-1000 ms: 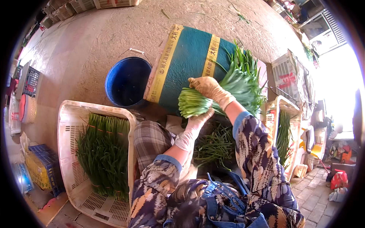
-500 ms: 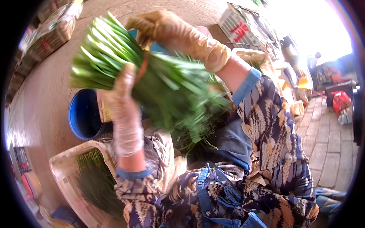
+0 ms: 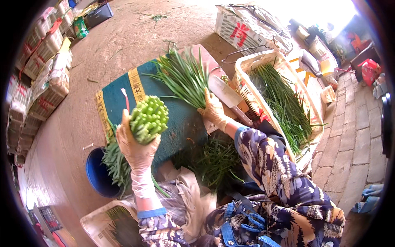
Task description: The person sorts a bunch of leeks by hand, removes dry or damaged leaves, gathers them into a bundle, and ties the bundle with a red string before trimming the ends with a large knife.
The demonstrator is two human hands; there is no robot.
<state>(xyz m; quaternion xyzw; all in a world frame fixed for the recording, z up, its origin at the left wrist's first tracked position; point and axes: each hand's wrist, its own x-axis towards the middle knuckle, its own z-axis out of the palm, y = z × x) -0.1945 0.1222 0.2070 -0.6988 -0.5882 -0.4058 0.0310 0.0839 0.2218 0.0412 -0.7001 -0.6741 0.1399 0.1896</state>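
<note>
My left hand (image 3: 138, 150), in a pale glove, grips a bunch of chives (image 3: 149, 117) with its thick cut ends facing up and its leaves hanging down behind the wrist. A thin pinkish strip (image 3: 125, 99) sticks up beside the bunch. Over the green table (image 3: 177, 127), my gloved right hand (image 3: 214, 110) is closed round the lower end of some loose chives (image 3: 185, 76), whose leaves fan away from me. Right of that hand lies a cleaver (image 3: 224, 92), its handle towards me.
A blue bucket (image 3: 94, 171) stands left of the table. The cream crate (image 3: 246, 66) on the right holds more chives, and another crate (image 3: 92, 224) sits at lower left. Loose chives (image 3: 214, 158) lie near my lap. Stacked crates (image 3: 45, 99) line the far left.
The bunch went from lying sideways between both hands to standing cut ends up in my left hand. My right hand left it and took hold of loose chives on the table.
</note>
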